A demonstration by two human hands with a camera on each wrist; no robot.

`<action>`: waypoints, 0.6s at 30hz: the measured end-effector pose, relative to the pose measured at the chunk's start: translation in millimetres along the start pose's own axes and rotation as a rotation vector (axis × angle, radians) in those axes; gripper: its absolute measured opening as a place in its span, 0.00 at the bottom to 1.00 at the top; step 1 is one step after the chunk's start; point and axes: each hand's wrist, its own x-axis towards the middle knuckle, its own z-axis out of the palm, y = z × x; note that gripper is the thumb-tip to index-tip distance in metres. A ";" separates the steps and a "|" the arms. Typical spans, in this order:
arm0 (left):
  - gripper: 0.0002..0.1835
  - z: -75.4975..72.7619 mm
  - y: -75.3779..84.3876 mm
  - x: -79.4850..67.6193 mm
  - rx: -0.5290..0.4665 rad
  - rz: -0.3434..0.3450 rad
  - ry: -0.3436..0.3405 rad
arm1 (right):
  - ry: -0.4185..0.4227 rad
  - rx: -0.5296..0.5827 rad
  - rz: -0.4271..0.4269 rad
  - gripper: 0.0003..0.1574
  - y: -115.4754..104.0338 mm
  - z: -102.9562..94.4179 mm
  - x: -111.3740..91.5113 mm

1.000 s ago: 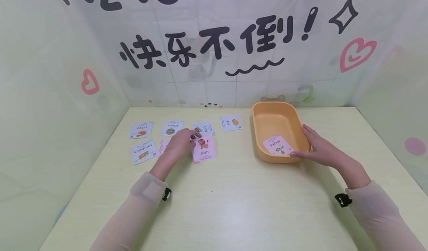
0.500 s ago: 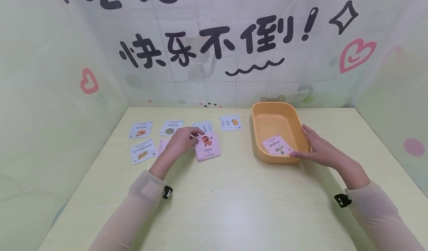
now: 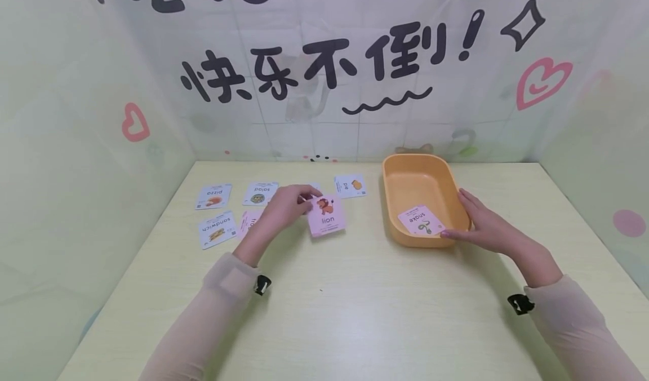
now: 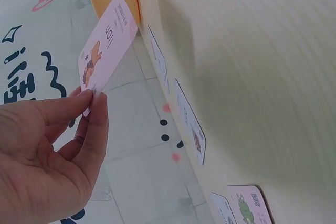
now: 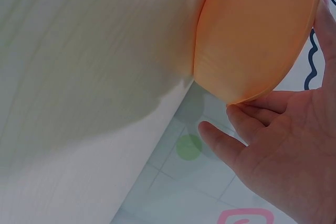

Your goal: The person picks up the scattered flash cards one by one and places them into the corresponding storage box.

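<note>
In the head view my left hand [image 3: 285, 207] pinches a pink lion card [image 3: 327, 221] by its edge between thumb and fingers. The left wrist view shows the lion card [image 4: 107, 45] tilted up off the table, picture and word visible. My right hand [image 3: 489, 230] holds the orange plastic tub [image 3: 423, 242] at its near right corner, thumb at the rim and fingers along the outer wall. Inside the tub a pink snake card [image 3: 422, 221] lies near the front. The right wrist view has the tub wall [image 5: 252, 35] with fingertips against its rim.
Blue cards lie on the table: pizza [image 3: 213, 196], salad [image 3: 260, 194], sandwich [image 3: 218, 229] and pie [image 3: 350, 186]. A pink card [image 3: 248, 222] is partly covered by my left hand; another blue card [image 3: 315, 188] shows behind the lion card. A printed curtain [image 3: 304, 133] stands behind.
My left hand has lifted the lion card and carried it a little right, toward the tub. My right hand and the tub have stayed in place.
</note>
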 end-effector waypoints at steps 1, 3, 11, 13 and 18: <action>0.18 -0.4 1.9 0.1 -0.004 0.001 -0.003 | 0.000 0.001 0.000 0.74 0.0 0.0 0.0; 0.17 -0.9 5.8 0.5 -0.011 0.001 -0.007 | -0.001 0.001 -0.001 0.74 0.0 -0.1 0.0; 0.18 -3.0 20.2 2.7 -0.026 0.014 0.008 | 0.005 0.007 -0.002 0.74 -0.8 0.1 1.2; 0.17 -3.9 23.5 4.0 -0.040 0.023 0.013 | 0.006 0.007 -0.001 0.74 -1.4 0.1 1.1; 0.17 -5.3 31.9 6.3 -0.072 0.049 0.024 | 0.008 -0.001 0.002 0.74 -2.5 0.2 0.2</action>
